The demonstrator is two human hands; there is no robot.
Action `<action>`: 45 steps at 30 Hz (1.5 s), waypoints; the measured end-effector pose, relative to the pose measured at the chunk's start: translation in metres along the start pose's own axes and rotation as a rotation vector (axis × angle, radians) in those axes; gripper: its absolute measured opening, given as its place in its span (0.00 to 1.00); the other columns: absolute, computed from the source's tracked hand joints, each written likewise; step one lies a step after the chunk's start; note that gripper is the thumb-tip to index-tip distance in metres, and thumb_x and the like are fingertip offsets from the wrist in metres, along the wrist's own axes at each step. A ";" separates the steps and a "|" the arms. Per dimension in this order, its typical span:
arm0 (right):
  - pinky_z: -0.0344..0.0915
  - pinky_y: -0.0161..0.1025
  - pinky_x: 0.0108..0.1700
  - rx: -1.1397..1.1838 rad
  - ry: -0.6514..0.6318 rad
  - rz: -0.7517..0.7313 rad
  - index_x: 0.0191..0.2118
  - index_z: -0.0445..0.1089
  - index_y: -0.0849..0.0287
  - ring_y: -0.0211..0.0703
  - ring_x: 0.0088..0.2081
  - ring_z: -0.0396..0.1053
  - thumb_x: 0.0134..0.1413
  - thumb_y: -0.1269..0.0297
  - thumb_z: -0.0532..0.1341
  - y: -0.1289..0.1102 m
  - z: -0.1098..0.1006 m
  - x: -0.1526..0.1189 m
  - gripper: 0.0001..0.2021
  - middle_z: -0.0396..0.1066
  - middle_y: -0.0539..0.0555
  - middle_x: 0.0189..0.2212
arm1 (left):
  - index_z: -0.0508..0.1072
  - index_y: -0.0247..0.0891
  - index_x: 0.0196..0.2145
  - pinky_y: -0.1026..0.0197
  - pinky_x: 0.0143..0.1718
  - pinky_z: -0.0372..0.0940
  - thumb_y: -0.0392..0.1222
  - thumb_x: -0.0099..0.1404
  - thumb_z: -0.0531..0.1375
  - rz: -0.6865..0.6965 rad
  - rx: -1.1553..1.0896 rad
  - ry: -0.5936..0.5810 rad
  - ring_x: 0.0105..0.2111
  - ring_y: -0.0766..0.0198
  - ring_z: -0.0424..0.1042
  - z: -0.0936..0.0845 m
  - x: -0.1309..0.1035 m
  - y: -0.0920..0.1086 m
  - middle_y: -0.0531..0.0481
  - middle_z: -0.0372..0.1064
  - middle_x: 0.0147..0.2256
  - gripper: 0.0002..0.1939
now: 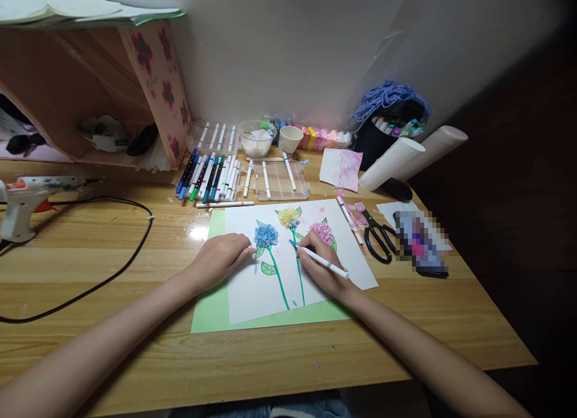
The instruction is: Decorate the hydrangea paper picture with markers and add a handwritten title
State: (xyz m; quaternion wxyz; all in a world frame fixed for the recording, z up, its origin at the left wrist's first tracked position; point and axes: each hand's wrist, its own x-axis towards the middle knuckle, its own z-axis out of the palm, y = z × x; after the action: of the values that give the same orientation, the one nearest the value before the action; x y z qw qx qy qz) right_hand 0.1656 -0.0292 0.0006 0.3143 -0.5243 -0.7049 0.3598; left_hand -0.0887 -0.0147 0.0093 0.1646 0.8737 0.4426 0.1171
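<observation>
The right hand (318, 267) grips a slim white plastic marker with a blue tip (331, 266) over the middle of a white paper sheet (243, 298), which lies on a light green sheet (211, 313) on the wooden tabletop (148, 358). The left hand (225, 255), fingers curled downward, rests at the white sheet's left edge; whether it is fully closed, I cannot tell.

If that hand presses lightly, the white sheet could slide on the green 1 and a stroke could stray. The right hand sits against the textured pink flower (321, 230), so a sideways sweep might crush or loosen it; any ink that is damp could smear under the palm.

The marker's tip points away from the person and leftward, near the middle green stem (300, 279); its long axis slants from near right to far left.
</observation>
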 end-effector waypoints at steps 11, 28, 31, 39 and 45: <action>0.54 0.35 0.31 0.020 0.000 0.006 0.30 0.57 0.56 0.38 0.28 0.58 0.56 0.68 0.53 0.001 0.000 -0.001 0.04 0.61 0.46 0.26 | 0.64 0.38 0.28 0.63 0.29 0.52 0.48 0.71 0.42 -0.003 -0.017 0.008 0.27 0.63 0.62 0.001 0.000 -0.001 0.52 0.64 0.27 0.20; 0.56 0.36 0.30 0.081 0.035 0.011 0.28 0.58 0.56 0.38 0.28 0.60 0.56 0.68 0.54 0.015 -0.016 -0.024 0.06 0.60 0.47 0.24 | 0.63 0.38 0.29 0.62 0.30 0.52 0.48 0.71 0.42 0.004 0.010 -0.004 0.28 0.62 0.62 0.003 -0.001 -0.003 0.52 0.64 0.27 0.18; 0.55 0.36 0.30 0.053 0.002 0.039 0.27 0.58 0.56 0.38 0.27 0.59 0.55 0.68 0.55 0.018 -0.020 -0.032 0.06 0.60 0.47 0.24 | 0.63 0.39 0.29 0.62 0.30 0.53 0.48 0.71 0.42 0.001 0.007 -0.016 0.28 0.62 0.62 0.002 -0.001 -0.004 0.52 0.64 0.27 0.19; 0.54 0.36 0.30 0.037 -0.036 0.054 0.28 0.59 0.56 0.38 0.28 0.59 0.55 0.68 0.54 0.015 -0.020 -0.027 0.05 0.61 0.47 0.25 | 0.63 0.38 0.28 0.62 0.29 0.52 0.47 0.71 0.42 -0.009 0.013 -0.022 0.26 0.63 0.61 0.002 0.000 -0.004 0.52 0.64 0.27 0.19; 0.55 0.36 0.30 0.150 -0.003 0.035 0.28 0.57 0.56 0.38 0.27 0.60 0.54 0.69 0.54 0.021 -0.021 -0.028 0.05 0.61 0.47 0.23 | 0.63 0.39 0.28 0.62 0.28 0.52 0.48 0.71 0.42 -0.018 0.001 -0.016 0.26 0.63 0.61 0.002 0.000 -0.004 0.52 0.64 0.27 0.19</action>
State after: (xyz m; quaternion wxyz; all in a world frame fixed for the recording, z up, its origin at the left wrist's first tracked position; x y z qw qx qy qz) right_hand 0.2006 -0.0487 -0.0072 0.3452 -0.5110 -0.6672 0.4178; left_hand -0.0904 -0.0127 0.0059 0.1688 0.8707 0.4491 0.1084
